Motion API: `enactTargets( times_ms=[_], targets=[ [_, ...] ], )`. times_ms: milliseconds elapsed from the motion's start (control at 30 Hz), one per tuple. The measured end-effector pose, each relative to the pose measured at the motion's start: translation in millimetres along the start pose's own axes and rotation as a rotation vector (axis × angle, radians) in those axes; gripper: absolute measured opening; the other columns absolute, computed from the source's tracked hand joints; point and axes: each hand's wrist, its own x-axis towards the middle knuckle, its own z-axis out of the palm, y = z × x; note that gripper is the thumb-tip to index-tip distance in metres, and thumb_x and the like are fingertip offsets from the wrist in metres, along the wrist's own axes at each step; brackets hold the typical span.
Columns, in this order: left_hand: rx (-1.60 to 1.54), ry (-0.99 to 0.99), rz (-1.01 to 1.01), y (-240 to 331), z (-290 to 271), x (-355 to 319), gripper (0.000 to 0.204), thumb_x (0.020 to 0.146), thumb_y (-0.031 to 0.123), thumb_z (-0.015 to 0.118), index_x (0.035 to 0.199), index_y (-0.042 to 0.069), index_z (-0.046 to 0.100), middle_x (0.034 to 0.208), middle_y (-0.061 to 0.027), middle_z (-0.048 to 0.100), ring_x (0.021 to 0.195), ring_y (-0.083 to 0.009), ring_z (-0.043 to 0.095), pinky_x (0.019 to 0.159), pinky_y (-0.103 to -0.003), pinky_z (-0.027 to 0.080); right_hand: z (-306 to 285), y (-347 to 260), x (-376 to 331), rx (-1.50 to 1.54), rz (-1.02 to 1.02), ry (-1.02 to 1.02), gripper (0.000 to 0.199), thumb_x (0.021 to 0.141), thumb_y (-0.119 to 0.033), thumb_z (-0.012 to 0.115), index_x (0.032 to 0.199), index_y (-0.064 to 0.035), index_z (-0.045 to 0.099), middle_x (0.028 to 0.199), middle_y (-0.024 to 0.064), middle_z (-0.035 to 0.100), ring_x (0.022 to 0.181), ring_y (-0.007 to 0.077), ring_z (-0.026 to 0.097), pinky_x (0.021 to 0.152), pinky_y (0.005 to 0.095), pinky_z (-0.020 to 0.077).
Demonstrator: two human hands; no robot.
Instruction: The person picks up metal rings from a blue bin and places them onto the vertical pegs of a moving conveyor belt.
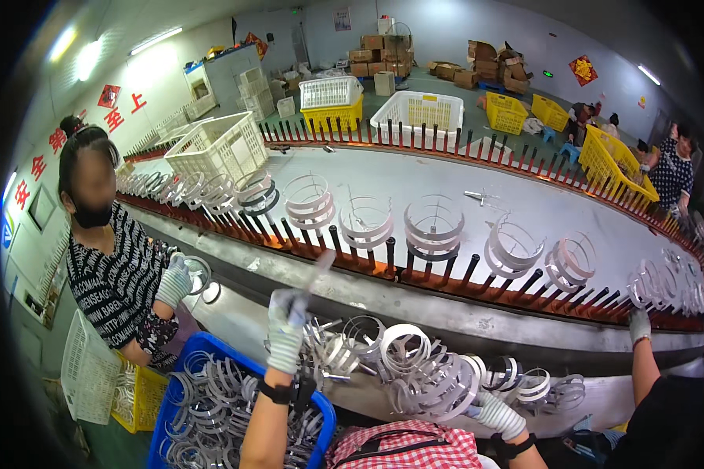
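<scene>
My left hand (286,328), in a striped work glove, is raised over the bench's near side. Its fingers are closed on a pale, flat strip (321,270), smeared by motion and pointing up toward the rack. Lower right, my right hand (499,413), also gloved, grips the edge of a metal ring assembly (454,383) made of stacked bands. Its fingertips are partly hidden behind the bands. More ring assemblies (405,344) lie heaped on the bench between my hands. Beyond them, banded metal rings (434,227) rest on the upright dark pegs of a rack.
A blue bin (164,426) full of metal rings stands beside my left forearm. Left, a co-worker (105,250) holds rings. At right, another person's gloved hand (640,322) reaches to the pegs (469,270). A white crate (219,148) sits on the grey surface (313,168).
</scene>
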Motion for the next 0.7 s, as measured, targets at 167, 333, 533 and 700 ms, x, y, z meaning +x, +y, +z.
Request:
enactTargets(
  times_ms=[167,333,533,700],
  targets=[
    [-0.928,-0.057,-0.326,83.0,61.5,71.5,0.018,0.086,0.023,0.060,0.088,0.005,0.059,0.059,0.0044,0.044,0.047,-0.0052,0.041,0.046,-0.020,0.042,-21.7,14.6,-13.9,-0.039,0.013,0.021,0.039,0.088,-0.023,0.057,0.119,0.0007,0.052,0.114,0.0092,0.058,0.105,0.0164,0.051,0.091,0.0291,0.0401],
    [-1.030,0.044,-0.591,31.5,87.8,70.5,0.018,0.085,0.022,0.063,0.090,0.006,0.057,0.064,0.0040,0.046,0.046,-0.0050,0.036,0.041,-0.018,0.033,-44.2,30.3,-37.8,0.090,-0.058,0.086,0.037,0.087,-0.020,0.059,0.118,0.0000,0.053,0.109,0.0068,0.061,0.099,0.0142,0.054,0.088,0.0277,0.0419],
    [-1.040,0.102,-0.704,0.2,86.7,9.5,0.037,0.084,0.036,0.061,0.097,0.003,0.052,0.084,-0.0033,0.050,0.053,-0.0081,0.037,0.050,-0.017,0.035,-105.5,63.0,-67.6,-0.451,-0.301,0.485,0.018,0.076,-0.009,0.062,0.092,-0.0043,0.057,0.084,0.0050,0.060,0.080,0.0187,0.057,0.071,0.0332,0.0451],
    [-1.019,0.119,-0.793,-6.9,54.8,-83.3,0.043,0.086,0.039,0.057,0.112,0.005,0.051,0.079,0.0007,0.049,0.054,-0.0049,0.037,0.046,-0.015,0.036,-150.6,-29.4,-66.2,-1.299,-0.578,1.066,0.037,0.064,0.001,0.059,0.100,-0.0097,0.062,0.099,0.0115,0.061,0.091,0.0325,0.058,0.078,0.0427,0.0463]
  ],
)
